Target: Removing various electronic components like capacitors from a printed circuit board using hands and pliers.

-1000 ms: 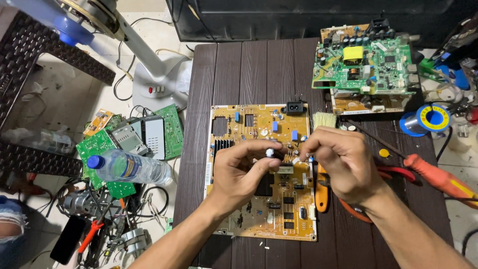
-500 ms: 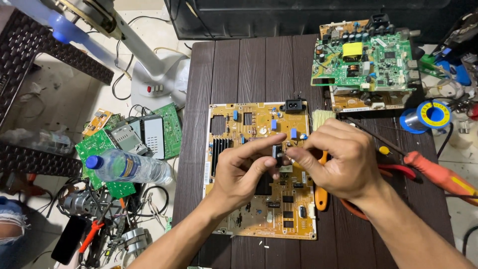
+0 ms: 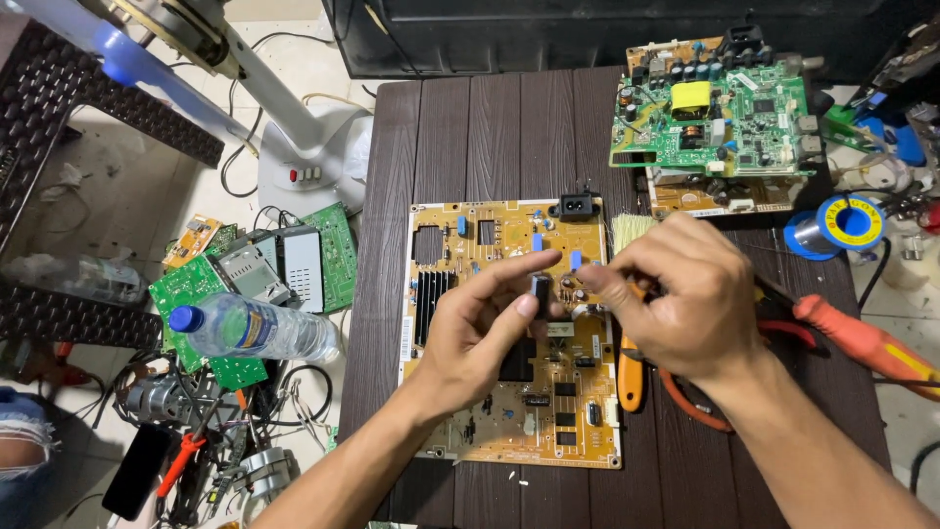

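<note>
Small dark component (image 3: 540, 290), pinched between the left hand's (image 3: 480, 328) thumb and forefinger just above the yellow circuit board (image 3: 509, 392) while the right hand's (image 3: 676, 294) curled fingers closed toward it, looked liable to slip and drop among the board's parts.

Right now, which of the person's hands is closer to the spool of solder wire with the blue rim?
The right hand. It sits just left of and below the spool, while the left hand is farther left, over the yellow circuit board.
</note>
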